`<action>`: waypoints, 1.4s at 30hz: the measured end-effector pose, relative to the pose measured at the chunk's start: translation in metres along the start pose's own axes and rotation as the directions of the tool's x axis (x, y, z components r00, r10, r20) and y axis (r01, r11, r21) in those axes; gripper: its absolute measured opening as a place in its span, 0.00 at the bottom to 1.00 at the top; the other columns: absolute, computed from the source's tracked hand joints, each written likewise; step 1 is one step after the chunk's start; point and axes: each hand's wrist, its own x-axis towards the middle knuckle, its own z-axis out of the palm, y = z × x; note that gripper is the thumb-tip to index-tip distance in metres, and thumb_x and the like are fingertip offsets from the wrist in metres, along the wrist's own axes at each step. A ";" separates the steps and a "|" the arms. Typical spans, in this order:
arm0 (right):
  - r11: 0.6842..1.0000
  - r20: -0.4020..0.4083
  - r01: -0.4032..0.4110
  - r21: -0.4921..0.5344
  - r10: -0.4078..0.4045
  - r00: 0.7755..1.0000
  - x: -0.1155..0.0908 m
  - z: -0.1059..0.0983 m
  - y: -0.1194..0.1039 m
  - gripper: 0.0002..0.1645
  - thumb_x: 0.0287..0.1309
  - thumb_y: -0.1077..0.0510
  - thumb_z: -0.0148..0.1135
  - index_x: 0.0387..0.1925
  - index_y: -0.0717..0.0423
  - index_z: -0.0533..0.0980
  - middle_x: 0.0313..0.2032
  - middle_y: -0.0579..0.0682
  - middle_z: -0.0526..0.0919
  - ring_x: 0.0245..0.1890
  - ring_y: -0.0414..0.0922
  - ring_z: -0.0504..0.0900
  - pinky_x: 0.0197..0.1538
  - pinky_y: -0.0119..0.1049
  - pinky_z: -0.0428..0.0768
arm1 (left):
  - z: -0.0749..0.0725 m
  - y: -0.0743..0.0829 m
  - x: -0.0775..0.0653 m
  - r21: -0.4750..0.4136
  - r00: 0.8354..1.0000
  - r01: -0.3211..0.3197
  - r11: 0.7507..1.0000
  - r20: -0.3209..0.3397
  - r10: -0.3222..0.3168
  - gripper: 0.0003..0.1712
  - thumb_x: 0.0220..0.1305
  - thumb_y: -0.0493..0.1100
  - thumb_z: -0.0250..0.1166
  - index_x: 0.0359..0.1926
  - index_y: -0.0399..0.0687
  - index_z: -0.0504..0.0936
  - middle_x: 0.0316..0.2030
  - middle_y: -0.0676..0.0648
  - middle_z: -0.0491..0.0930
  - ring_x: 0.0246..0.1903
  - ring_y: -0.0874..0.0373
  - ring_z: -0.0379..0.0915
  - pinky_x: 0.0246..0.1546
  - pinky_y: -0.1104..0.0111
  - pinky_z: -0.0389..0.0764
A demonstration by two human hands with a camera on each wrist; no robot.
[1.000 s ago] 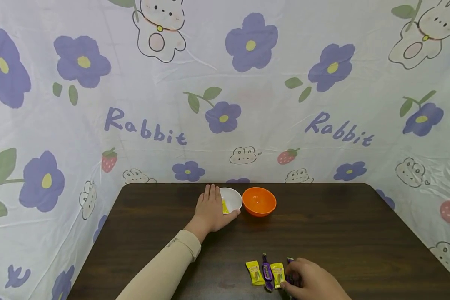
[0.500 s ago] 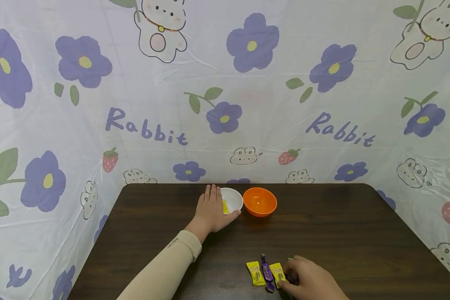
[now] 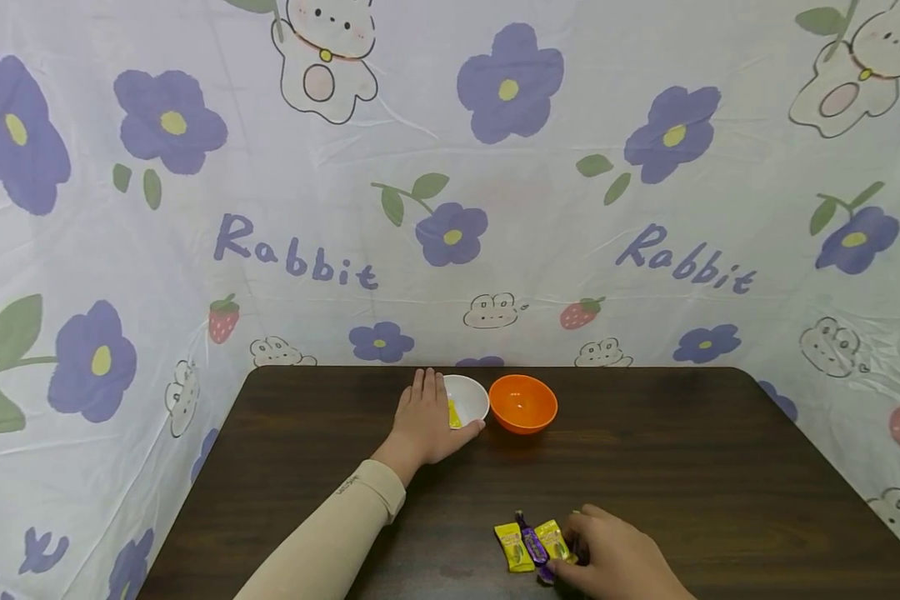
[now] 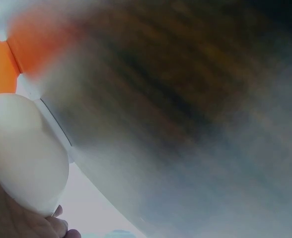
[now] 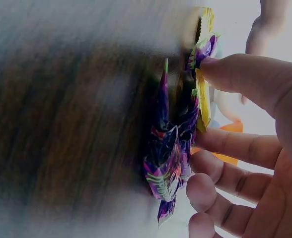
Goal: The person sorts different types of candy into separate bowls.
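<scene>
My left hand (image 3: 422, 422) rests against the left side of a white bowl (image 3: 477, 402), fingers straight and thumb out along its front. A yellow candy packet shows inside the bowl (image 4: 29, 153), partly behind the hand. Low in the head view, my right hand (image 3: 607, 552) pinches a yellow wrapped candy (image 5: 204, 101) between thumb and index finger. A purple wrapped candy (image 3: 532, 543) and another yellow candy (image 3: 513, 547) lie just left of it. In the right wrist view, purple twist-wrapped candies (image 5: 163, 166) lie beside the fingers, mostly hidden from the head view.
An orange bowl (image 3: 523, 405) stands right beside the white one, near the table's far edge. The dark wooden table (image 3: 690, 467) ends at a hanging cloth (image 3: 540, 192) with flowers and rabbits.
My right hand has shifted slightly left, and the yellow candy at its fingers has tilted and moved against the purple one. My left hand has stayed at the white bowl.
</scene>
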 end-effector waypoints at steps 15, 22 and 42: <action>0.998 -0.070 -0.015 -0.068 0.010 0.998 0.005 0.004 -0.008 0.23 0.46 0.36 0.83 0.28 0.41 0.77 0.27 0.39 0.71 0.25 0.36 0.68 0.27 0.33 0.65 | -0.001 0.001 0.001 0.023 1.000 -0.007 1.000 0.018 0.007 0.70 0.65 0.86 0.46 0.85 0.35 0.46 0.85 0.35 0.44 0.85 0.37 0.39 0.84 0.46 0.50; 0.996 -0.059 0.048 -0.071 -0.052 0.997 0.009 0.004 -0.006 0.16 0.50 0.43 0.82 0.34 0.42 0.84 0.30 0.38 0.74 0.25 0.35 0.70 0.26 0.34 0.70 | -0.004 0.002 0.000 0.010 1.000 -0.002 1.000 0.020 0.002 0.71 0.64 0.86 0.46 0.85 0.36 0.46 0.85 0.35 0.45 0.85 0.37 0.40 0.84 0.45 0.50; 0.992 -0.049 0.106 -0.062 -0.109 0.993 0.015 0.004 -0.011 0.21 0.50 0.49 0.83 0.45 0.49 0.87 0.37 0.39 0.83 0.37 0.38 0.81 0.39 0.43 0.86 | 0.000 0.000 -0.001 0.023 1.000 -0.015 1.000 -0.014 0.016 0.70 0.64 0.86 0.46 0.84 0.34 0.48 0.85 0.34 0.45 0.86 0.37 0.37 0.84 0.45 0.49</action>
